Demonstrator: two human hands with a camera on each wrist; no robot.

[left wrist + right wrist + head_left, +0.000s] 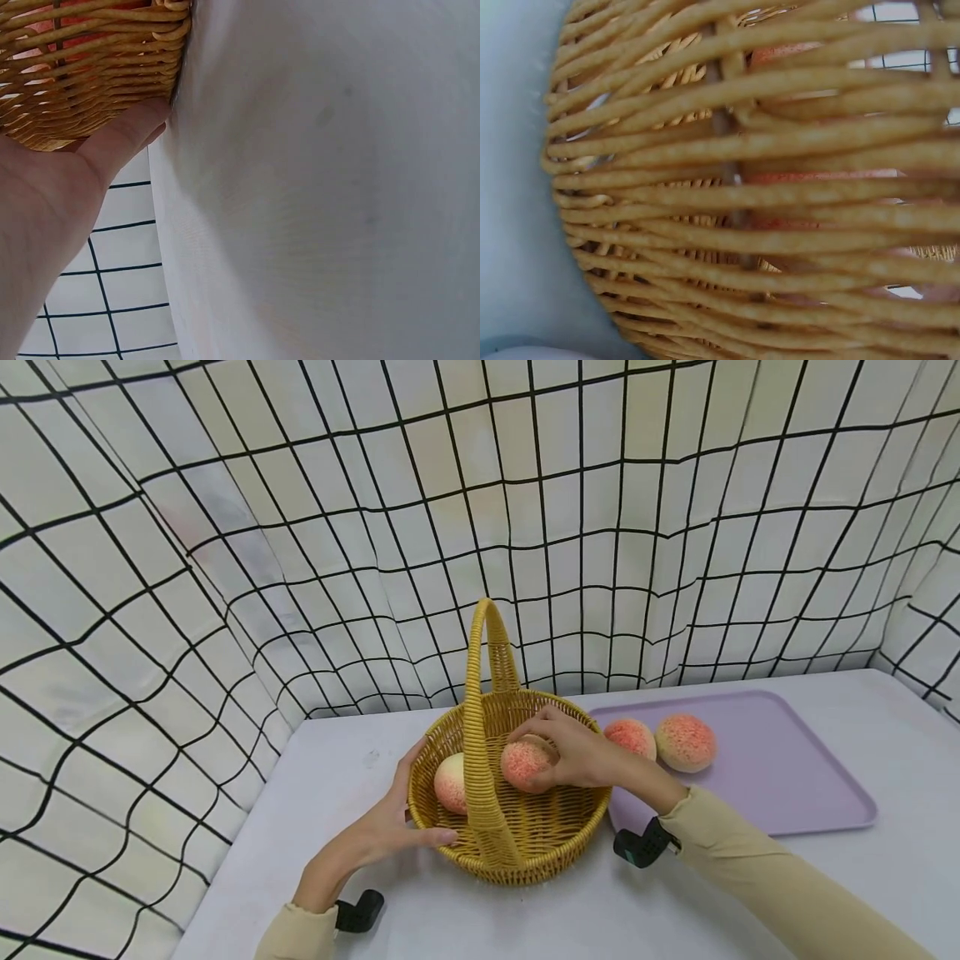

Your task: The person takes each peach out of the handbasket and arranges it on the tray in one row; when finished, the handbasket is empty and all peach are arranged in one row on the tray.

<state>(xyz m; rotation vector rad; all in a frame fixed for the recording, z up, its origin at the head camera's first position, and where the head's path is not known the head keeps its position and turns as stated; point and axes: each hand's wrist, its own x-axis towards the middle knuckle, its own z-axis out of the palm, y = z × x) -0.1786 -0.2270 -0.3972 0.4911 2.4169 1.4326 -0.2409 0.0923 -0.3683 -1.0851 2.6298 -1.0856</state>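
Observation:
A yellow wicker basket (551, 847) with a tall arched handle stands on the white table. My left hand (382, 827) holds its left side, fingers along the outer wall and thumb at the near rim. In the left wrist view, fingers (127, 135) lie against the weave, down near the tabletop. Inside the basket, my right hand (573, 752) grips a pink-red peach (522, 767) right of the handle. Another peach (450, 783), cream and pink, sits left of it, partly behind the handle. The right wrist view is filled by the basket's weave (652, 195), which hides the right hand's fingers.
On the right, a lilac tray (795, 777) carries two more peaches, one (686, 743) in full view and one (630, 737) partly behind the right forearm. A black grid net (585, 535) over white sheeting rises behind and left of the table (300, 810).

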